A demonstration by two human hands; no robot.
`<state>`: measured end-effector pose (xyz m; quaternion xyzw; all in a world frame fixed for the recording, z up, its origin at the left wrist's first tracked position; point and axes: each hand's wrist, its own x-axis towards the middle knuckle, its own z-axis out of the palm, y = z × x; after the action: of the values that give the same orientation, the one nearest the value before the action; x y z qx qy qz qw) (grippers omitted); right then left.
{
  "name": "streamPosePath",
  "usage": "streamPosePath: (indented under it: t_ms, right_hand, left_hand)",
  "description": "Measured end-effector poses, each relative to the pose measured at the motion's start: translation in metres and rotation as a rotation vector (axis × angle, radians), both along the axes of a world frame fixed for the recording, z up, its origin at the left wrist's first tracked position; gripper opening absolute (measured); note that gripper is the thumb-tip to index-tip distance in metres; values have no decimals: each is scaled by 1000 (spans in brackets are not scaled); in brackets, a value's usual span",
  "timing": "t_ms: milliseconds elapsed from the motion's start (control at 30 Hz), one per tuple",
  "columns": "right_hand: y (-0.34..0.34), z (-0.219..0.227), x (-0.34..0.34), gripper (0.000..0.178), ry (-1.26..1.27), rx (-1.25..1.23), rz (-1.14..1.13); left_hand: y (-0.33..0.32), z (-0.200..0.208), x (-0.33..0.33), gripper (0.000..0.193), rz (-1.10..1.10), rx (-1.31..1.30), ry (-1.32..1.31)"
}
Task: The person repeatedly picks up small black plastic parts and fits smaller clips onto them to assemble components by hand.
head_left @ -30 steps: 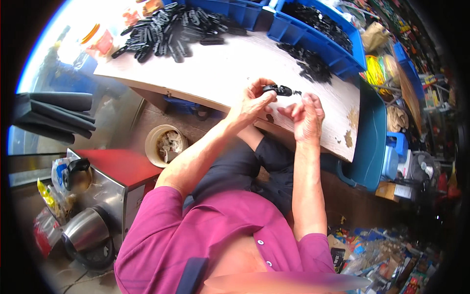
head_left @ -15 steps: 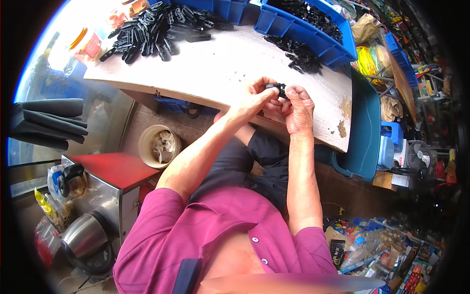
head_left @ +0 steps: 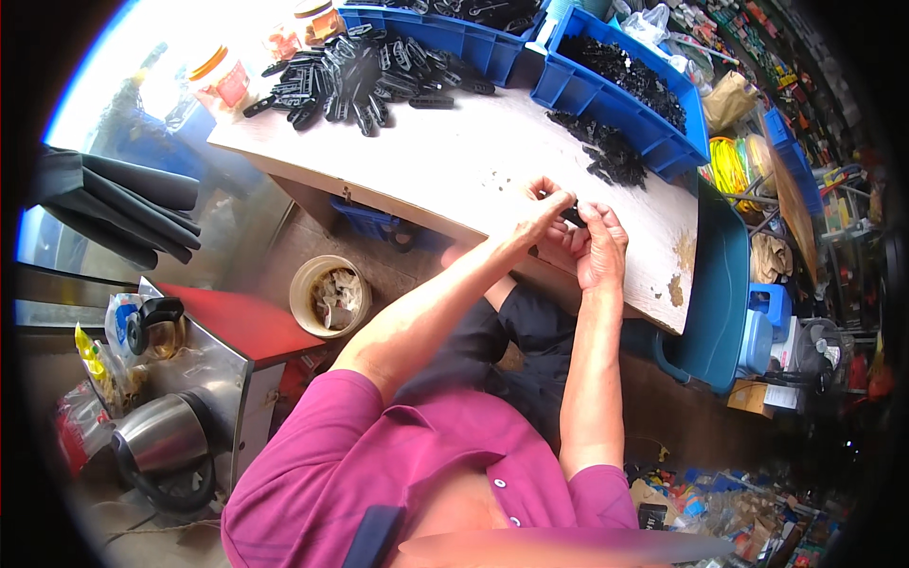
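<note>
Above the near edge of the pale table [head_left: 454, 161], both my hands meet around a small black plastic part [head_left: 573, 217]. My left hand [head_left: 542, 213] pinches at the part's left side, its thumb and fingers drawn together. On the other side my right hand [head_left: 602, 248] is closed, thumb against curled fingers, gripping the same part. Fingers cover most of it, so its exact shape is hidden. Beyond my hands lies a loose heap of small black plastic pieces [head_left: 611, 156]. A larger pile of long black plastic parts [head_left: 355, 80] sits at the far left of the table.
Blue bins [head_left: 615, 109] [head_left: 445, 36] of black pieces stand along the back. A teal tub [head_left: 715, 284] adjoins the table's right end. Left are a lidded jar [head_left: 220, 80], a waste bucket [head_left: 305, 301], a red-topped cabinet [head_left: 222, 317] and a steel kettle [head_left: 166, 435].
The view has shifted, so the whole scene sits lower and farther right. My hands stay together at the table edge, and the black part is now more covered by my fingers.
</note>
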<state>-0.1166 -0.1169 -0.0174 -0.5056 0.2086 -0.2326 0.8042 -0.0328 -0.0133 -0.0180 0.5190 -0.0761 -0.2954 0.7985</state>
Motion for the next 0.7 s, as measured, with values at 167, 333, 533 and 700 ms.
streamPosePath:
  t_ms: [167,333,533,700]
  right_hand:
    - [7,5,3,12,17,-24,-20]
    - [3,-5,4,9,-32,-16,-92]
    - [5,-6,4,9,-70,33,-108]
    - [3,-10,2,10,-38,-9,-85]
  left_hand:
    - [2,-8,3,17,-10,-44,27]
    - [7,1,4,23,-114,17,80]
    - [8,-7,4,28,-160,-29,-7]
    - [4,-8,3,27,-135,4,3]
